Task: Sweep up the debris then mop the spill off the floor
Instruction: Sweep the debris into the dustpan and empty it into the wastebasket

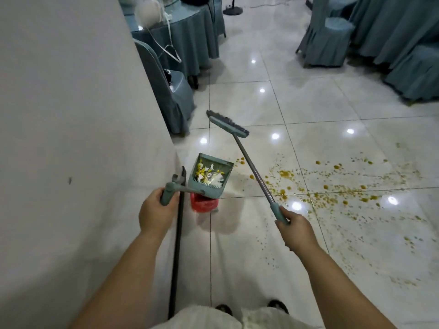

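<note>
My left hand (pixel 155 211) grips the handle of a teal dustpan (pixel 209 174), held up and tilted above a red-lined bin (pixel 204 204). Yellow and white debris lies inside the pan. My right hand (pixel 295 230) holds the teal grip of a broom (pixel 255 173), whose brush head (pixel 226 123) is raised off the floor, pointing away from me. A yellow-orange spill (pixel 332 188) of splatters and small drops spreads over the white tiles to the right of the broom.
A white wall (pixel 71 138) fills the left side, with a dark pole (pixel 177 245) leaning on it. Teal-covered chairs (pixel 173 96) and draped tables stand ahead left and at the far right (pixel 327 41). My feet (pixel 251 307) show at the bottom.
</note>
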{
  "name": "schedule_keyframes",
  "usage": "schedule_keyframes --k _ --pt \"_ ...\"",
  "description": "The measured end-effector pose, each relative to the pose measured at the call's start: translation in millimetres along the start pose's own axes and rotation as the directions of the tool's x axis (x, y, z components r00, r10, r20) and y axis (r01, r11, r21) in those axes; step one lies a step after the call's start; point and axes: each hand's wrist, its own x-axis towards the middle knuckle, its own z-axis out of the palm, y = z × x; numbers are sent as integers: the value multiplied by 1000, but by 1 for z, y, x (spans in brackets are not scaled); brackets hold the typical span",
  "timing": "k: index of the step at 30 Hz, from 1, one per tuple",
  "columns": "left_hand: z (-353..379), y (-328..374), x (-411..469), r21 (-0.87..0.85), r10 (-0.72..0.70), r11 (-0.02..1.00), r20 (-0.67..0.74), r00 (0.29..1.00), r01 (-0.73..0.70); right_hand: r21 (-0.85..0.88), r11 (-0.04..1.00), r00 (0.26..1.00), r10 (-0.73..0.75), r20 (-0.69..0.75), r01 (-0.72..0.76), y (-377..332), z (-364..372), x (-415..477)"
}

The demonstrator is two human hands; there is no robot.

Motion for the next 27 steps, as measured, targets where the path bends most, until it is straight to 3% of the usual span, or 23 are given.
schedule_keyframes --k 9,15,21,27 --pt "18 25 13 132 -84 985 -219 972 115 55 996 992 -76 103 70 -5 -41 64" --pt "38 48 8 348 -63 921 -316 947 177 70 989 972 -138 188 127 -2 -81 106" --pt "39 75 20 585 69 808 -220 973 74 104 986 954 -155 255 133 0 -96 124" --pt "27 100 58 695 165 715 -60 985 -77 117 986 948 -148 284 119 -5 -94 134"
